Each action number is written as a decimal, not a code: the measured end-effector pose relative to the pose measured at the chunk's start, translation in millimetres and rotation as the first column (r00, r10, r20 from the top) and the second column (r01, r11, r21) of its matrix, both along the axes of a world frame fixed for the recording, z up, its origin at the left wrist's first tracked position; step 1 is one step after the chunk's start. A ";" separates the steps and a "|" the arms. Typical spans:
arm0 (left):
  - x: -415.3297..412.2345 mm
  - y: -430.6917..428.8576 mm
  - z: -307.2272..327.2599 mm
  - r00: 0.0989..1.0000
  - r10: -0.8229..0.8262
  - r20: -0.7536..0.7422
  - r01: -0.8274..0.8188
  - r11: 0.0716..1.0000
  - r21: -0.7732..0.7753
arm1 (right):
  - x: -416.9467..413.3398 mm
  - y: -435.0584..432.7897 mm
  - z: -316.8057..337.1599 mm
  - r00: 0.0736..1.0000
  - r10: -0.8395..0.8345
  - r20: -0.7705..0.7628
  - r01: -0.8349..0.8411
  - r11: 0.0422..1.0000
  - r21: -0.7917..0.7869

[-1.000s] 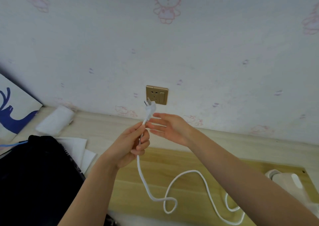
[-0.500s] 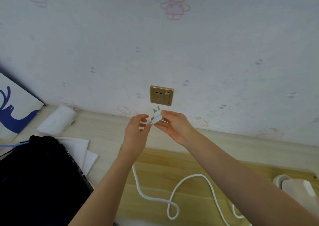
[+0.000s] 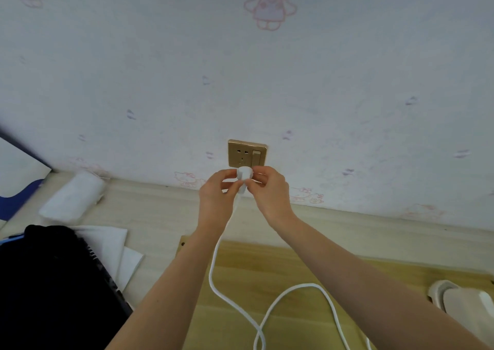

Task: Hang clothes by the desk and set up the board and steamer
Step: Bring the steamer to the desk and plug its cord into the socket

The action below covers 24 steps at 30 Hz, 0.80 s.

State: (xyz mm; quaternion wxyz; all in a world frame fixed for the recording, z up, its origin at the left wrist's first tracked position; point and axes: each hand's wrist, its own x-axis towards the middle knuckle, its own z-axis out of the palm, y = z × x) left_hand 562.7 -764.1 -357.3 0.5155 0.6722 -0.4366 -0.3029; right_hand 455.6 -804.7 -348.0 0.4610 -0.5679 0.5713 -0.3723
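Pale papered wall behind bench (image 3: 347,226): both hands, left hand (image 3: 216,194) and right hand (image 3: 270,192), fingers pinched on plug (image 3: 243,174) just below socket (image 3: 247,154); not yet inserted, steamer (image 3: 465,304) lying idle.

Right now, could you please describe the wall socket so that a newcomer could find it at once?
Look at the pale wallpapered wall behind the desk. Low on it, just above the two hands holding a white plug, sits the socket. It is the only gold plate there, with a switch at its right.
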 end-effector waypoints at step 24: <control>3.6 -26.8 -25.1 0.981 0.042 -0.190 -0.050 0.998 -0.034 | 11.6 -16.0 -6.9 0.977 -0.037 -0.208 -0.028 0.953 -0.302</control>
